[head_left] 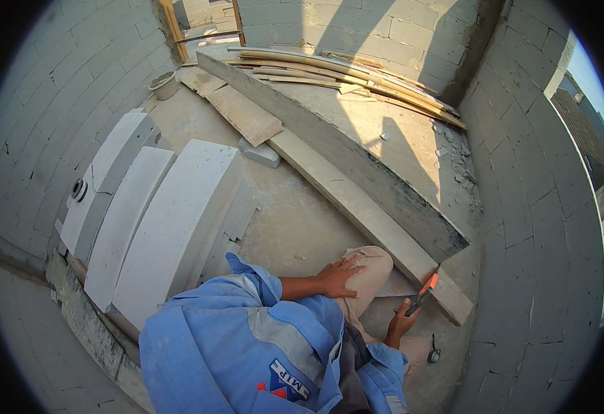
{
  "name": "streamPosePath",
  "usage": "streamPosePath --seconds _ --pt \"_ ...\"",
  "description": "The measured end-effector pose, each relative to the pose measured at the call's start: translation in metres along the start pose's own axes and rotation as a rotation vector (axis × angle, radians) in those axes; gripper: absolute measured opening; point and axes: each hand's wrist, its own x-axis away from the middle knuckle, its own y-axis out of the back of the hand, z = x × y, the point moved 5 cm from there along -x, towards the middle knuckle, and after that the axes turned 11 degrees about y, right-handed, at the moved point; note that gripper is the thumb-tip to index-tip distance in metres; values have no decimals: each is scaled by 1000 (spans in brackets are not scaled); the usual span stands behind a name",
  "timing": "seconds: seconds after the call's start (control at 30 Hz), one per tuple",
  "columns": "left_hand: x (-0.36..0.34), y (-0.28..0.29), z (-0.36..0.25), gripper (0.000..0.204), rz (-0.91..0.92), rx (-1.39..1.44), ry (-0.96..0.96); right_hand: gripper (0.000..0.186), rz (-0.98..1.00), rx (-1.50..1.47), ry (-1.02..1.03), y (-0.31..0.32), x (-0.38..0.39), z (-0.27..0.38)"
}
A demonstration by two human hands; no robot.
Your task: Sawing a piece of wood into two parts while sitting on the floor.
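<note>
My left hand (340, 276) rests spread on my bent knee in pale trousers (376, 257). My right hand (402, 319) is closed around an orange-and-black handled tool (424, 293), whose far end meets the long pale beam (343, 203) near its lower right end. Along that beam a tall, dark-stained grey plank (398, 210) runs diagonally on edge. A flat metallic piece (395, 288) shows partly between my knee and the beam, its shape mostly hidden. A round tape measure (434, 355) lies on the floor beside my right leg.
Pale blocks (171, 221) are stacked on the left, with a dark ring (78, 189) on one. A bucket (163, 85), a short board (243, 114), a light grey piece (260, 154) and a pile of boards (350, 72) lie farther back. Block walls (522, 207) surround me; rubble (464, 165) lines the right.
</note>
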Motion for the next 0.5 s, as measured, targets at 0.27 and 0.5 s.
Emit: streamPosePath --seconds 0.27,0.5 --pt "3 4 -3 92 -16 4 -19 60 -14 39 8 -1 1 1" --pt "4 7 -4 91 -8 16 -13 61 -28 34 -34 -1 0 0"
